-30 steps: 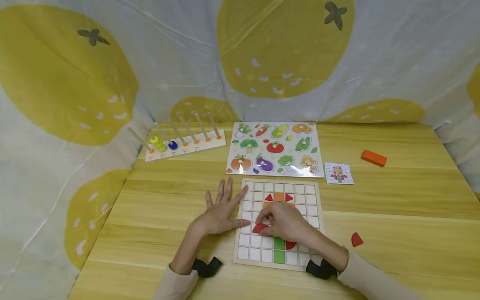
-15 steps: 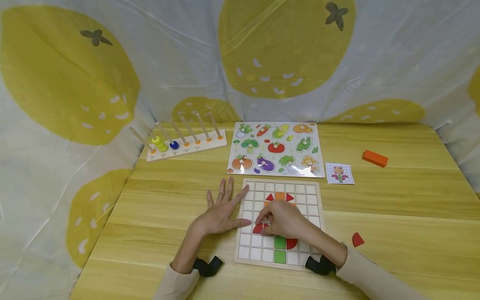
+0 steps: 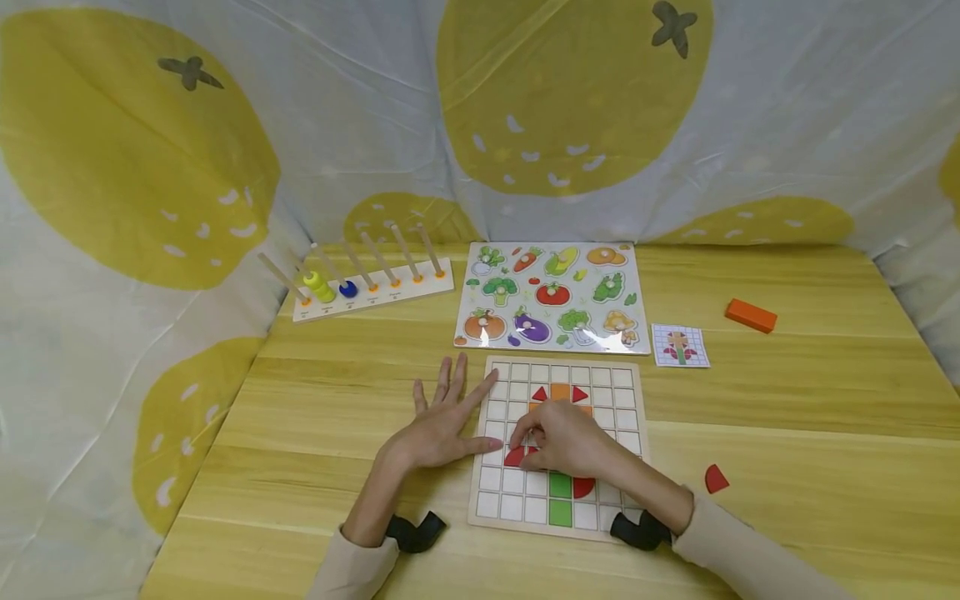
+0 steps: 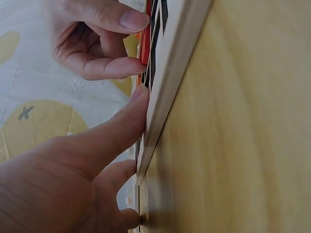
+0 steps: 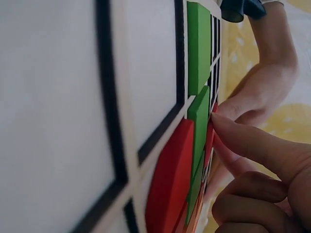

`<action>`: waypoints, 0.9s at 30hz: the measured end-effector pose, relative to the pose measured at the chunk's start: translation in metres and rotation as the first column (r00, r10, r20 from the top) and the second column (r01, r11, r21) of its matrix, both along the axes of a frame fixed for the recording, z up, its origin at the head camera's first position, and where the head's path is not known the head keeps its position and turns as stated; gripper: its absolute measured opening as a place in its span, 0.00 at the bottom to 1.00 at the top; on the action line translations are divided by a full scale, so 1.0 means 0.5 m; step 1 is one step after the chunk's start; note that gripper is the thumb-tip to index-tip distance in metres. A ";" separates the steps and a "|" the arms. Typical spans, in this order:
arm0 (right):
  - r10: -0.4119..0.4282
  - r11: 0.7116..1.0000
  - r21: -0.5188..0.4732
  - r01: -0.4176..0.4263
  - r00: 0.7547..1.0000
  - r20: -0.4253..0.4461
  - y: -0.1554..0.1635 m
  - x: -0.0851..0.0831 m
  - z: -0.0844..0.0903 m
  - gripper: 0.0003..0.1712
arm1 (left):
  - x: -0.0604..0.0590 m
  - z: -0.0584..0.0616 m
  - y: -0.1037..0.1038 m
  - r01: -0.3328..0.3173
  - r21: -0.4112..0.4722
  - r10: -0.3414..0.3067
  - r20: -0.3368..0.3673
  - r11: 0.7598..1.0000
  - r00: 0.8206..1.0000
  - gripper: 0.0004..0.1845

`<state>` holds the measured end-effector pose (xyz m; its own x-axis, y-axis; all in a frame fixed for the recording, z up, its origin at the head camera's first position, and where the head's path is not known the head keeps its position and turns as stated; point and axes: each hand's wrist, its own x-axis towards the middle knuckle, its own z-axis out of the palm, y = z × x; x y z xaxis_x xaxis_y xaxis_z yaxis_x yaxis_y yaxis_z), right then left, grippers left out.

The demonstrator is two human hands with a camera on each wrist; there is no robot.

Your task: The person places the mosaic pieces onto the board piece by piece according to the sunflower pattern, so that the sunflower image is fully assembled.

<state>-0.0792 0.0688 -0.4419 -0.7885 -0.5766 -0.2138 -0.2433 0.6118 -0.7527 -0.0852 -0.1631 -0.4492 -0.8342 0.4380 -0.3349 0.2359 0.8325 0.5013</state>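
Note:
A wooden grid board lies before me. My left hand rests on its left edge with spread fingers, thumb and index touching the frame. Over the board's middle, my right hand pinches a red quarter-circle piece between thumb and index finger; the left wrist view shows the red piece between these fingertips. Another red rounded piece sits beside the green squares. Orange squares and red triangles lie higher up. My right hand hides part of the pattern.
A loose red quarter-circle lies right of the board. Behind are a pattern card, an orange block, a vegetable peg puzzle and a peg stand with yellow and blue beads. A patterned cloth hangs behind.
Both hands stay almost in place. The right fingers and the red piece shift very slightly.

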 end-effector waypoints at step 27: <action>0.023 0.989 -0.151 -0.009 0.995 0.094 0.096 -0.008 0.026 0.07 | -0.001 0.001 0.002 0.002 -0.021 -0.002 0.002 1.000 1.000 0.52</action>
<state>-0.0831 0.1169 -0.4287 -0.7592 -0.6201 -0.1978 -0.1746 0.4868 -0.8559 -0.0855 -0.1622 -0.4484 -0.8328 0.4327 -0.3453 0.2369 0.8423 0.4841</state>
